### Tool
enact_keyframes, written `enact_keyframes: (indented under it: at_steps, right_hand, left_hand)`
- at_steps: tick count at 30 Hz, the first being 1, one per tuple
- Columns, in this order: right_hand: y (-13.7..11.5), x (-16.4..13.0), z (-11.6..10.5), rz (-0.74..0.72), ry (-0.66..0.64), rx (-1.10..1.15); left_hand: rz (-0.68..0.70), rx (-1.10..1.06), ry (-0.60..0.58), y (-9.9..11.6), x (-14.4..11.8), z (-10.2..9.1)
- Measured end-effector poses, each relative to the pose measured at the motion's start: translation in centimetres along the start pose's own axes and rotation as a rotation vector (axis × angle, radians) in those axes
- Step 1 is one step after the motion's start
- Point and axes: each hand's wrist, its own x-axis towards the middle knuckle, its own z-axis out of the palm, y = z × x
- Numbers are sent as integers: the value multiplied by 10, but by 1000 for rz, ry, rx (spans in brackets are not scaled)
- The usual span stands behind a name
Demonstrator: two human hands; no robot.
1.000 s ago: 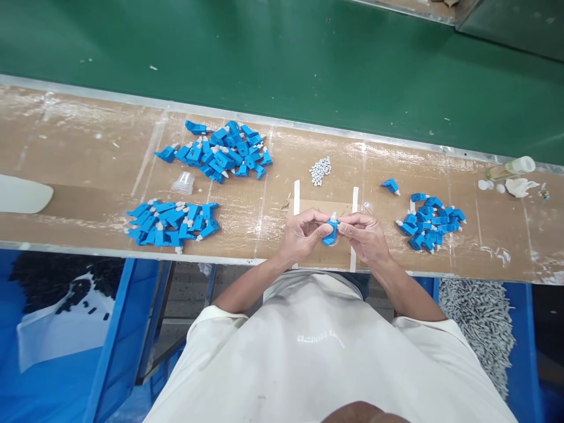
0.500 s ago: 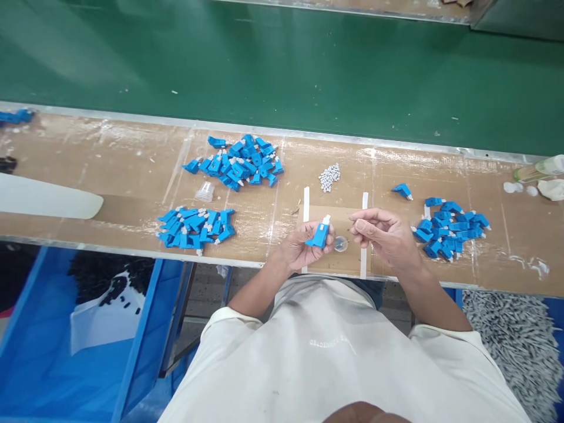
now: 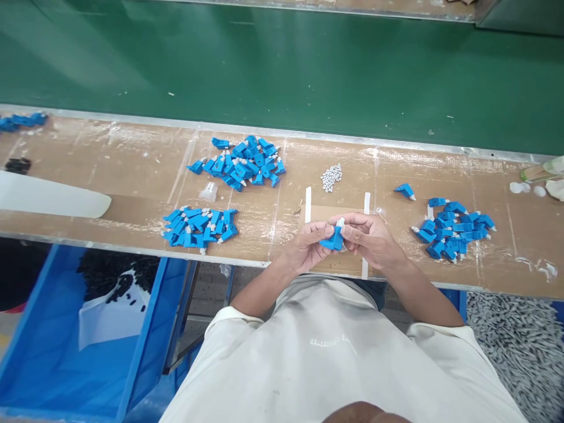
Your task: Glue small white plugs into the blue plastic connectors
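Observation:
Between my two hands is a small blue plastic part [image 3: 333, 241] with a white tip pointing up and away from me. My left hand [image 3: 309, 245] is closed around its left side, the thumb on top. From the right, my right hand [image 3: 371, 239] pinches the part near its white tip. A thin light stick [image 3: 383, 218] shows just beyond my right hand; whether the fingers hold it I cannot tell. Below my hands, a clear round dish is mostly hidden. Past my fingers lies a small pile of grey-white pieces [image 3: 331, 177].
Two piles of blue parts [image 3: 200, 227] lie left, another pile [image 3: 456, 229] right, with a single blue part [image 3: 405, 191] near it. White tape strips [image 3: 367, 202] mark the cardboard-covered bench. A clear cup [image 3: 208, 192] lies left. Blue bins [image 3: 66, 376] stand below.
My right hand has moved left to meet my left hand, and its fingers now touch the blue part. The part has shifted slightly right and now covers much of the clear dish.

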Motion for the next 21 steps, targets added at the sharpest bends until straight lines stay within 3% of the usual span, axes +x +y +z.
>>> enact_keyframes:
  at_steps: [5,8,11,13,15,16,19,21]
  right_hand:
    - [0,-2,0,18,23,10]
    - [-1,-3,-2,-5,51,-20]
    - [-7,-6,-10,-28,36,-41]
    - [-13,-10,-19,-53,34,-59]
    - [-17,-16,-27,-68,69,-111]
    - [-17,-20,-31,-73,96,-141]
    - [-13,-30,-39,-79,154,-199]
    - [-10,-36,-45,-83,175,-222]
  left_hand:
    - [46,72,74,-3,-5,7]
    - [66,118,44,-2,-4,11]
    - [207,349,75,21,4,1]
    - [414,640,255,55,13,-20]
    - [656,962,597,102,21,-50]
    - [712,1110,763,128,24,-67]
    - [601,1454,1140,198,27,-114]
    - [391,1579,1234,227,25,-133]
